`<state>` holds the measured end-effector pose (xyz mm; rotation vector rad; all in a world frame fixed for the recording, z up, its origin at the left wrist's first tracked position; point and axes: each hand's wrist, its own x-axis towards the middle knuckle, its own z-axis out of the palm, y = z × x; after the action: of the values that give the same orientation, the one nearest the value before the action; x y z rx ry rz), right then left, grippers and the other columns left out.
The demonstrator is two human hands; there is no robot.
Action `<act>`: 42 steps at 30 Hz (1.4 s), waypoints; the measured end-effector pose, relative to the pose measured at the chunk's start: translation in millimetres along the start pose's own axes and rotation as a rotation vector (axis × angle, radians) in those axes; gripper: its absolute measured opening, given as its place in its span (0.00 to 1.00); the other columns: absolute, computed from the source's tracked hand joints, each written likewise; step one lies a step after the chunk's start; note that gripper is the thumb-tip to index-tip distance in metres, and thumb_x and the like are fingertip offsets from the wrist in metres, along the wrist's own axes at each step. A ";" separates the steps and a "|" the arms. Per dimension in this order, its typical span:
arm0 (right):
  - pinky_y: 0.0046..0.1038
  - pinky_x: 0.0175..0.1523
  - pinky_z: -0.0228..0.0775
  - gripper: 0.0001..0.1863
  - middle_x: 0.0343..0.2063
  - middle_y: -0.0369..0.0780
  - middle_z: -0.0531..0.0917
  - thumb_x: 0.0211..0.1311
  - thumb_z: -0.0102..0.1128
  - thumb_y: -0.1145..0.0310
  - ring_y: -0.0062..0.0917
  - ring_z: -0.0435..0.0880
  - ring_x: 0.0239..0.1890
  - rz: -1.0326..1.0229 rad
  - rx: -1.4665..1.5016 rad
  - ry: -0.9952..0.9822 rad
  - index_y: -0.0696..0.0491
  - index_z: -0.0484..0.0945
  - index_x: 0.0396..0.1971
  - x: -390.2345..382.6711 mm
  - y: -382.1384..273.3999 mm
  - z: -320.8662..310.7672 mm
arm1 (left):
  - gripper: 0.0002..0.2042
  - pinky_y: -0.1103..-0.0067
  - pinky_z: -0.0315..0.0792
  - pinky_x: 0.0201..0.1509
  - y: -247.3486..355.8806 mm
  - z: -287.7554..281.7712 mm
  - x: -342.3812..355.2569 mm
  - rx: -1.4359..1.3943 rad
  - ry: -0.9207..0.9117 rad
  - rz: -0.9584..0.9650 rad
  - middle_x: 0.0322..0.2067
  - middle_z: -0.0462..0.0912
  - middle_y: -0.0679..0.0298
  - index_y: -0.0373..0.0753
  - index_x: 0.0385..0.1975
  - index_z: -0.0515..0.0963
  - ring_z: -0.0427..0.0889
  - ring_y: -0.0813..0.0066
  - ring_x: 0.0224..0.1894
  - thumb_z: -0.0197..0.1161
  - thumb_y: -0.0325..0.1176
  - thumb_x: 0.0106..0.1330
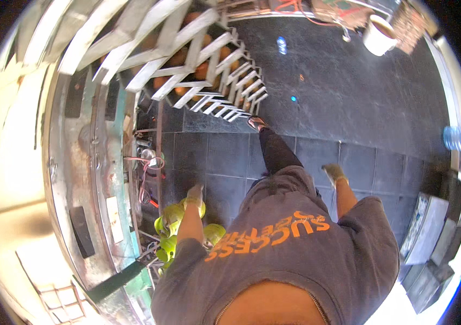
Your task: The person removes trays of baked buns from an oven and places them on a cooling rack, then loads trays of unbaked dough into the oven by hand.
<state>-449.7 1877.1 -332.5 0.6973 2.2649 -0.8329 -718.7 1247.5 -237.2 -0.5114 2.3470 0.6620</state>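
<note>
My left hand, in a pale glove, hangs beside a cluster of glossy yellow-green rounded objects whose kind I cannot make out. From this angle its fingers run together, and I cannot tell whether it touches them. My right hand, in a similar glove with an olive tint, is held out over the dark tiles to the right of my body. Its fingers look stretched out, with nothing visible in them. One foot in a sandal is stepped forward, close to the lower end of a pale slatted rack.
Orange-brown round items show between the slats. On the left runs a worn metal counter, with pink cable beside it. A plastic bottle lies on the dark floor; a white bucket stands far right. Grey boxes flank my right.
</note>
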 end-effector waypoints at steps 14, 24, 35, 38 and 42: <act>0.40 0.54 0.79 0.14 0.47 0.43 0.87 0.67 0.55 0.61 0.37 0.86 0.51 -0.058 -0.205 0.173 0.47 0.84 0.47 25.2 205.5 -133.7 | 0.26 0.62 0.54 0.79 334.7 189.9 -118.5 0.934 -0.398 0.532 0.75 0.59 0.61 0.44 0.74 0.60 0.58 0.60 0.76 0.37 0.43 0.79; 0.31 0.33 0.82 0.09 0.34 0.37 0.85 0.67 0.54 0.71 0.24 0.87 0.29 0.220 -0.008 0.412 0.52 0.82 0.42 -63.5 445.6 -446.2 | 0.25 0.59 0.65 0.71 617.7 390.9 -85.1 0.894 -0.600 0.528 0.68 0.70 0.49 0.41 0.69 0.68 0.68 0.51 0.70 0.48 0.43 0.75; 0.32 0.30 0.77 0.18 0.26 0.38 0.83 0.63 0.63 0.53 0.25 0.81 0.22 0.921 1.212 0.262 0.54 0.84 0.37 -13.0 609.6 -581.3 | 0.21 0.56 0.68 0.64 1185.4 764.2 -187.3 1.307 -0.564 1.060 0.61 0.78 0.45 0.37 0.58 0.77 0.78 0.45 0.61 0.46 0.41 0.74; 0.38 0.32 0.76 0.17 0.30 0.38 0.84 0.68 0.61 0.53 0.31 0.83 0.30 1.046 1.627 0.233 0.52 0.84 0.41 -11.5 628.9 -600.7 | 0.24 0.60 0.67 0.66 1359.7 866.3 -321.4 1.158 -0.630 1.316 0.60 0.77 0.44 0.34 0.57 0.77 0.75 0.49 0.65 0.45 0.45 0.74; 0.37 0.37 0.75 0.17 0.34 0.40 0.84 0.67 0.61 0.54 0.32 0.82 0.34 0.754 1.719 0.552 0.52 0.83 0.44 3.5 676.0 -625.2 | 0.23 0.70 0.69 0.63 1552.8 1036.2 -391.6 0.643 -0.858 1.334 0.57 0.82 0.54 0.34 0.54 0.80 0.78 0.61 0.61 0.55 0.47 0.71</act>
<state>-241.9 2765.5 -208.9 2.4549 0.8080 -2.1801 -736.3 3153.4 -163.9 1.4407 1.6048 0.4285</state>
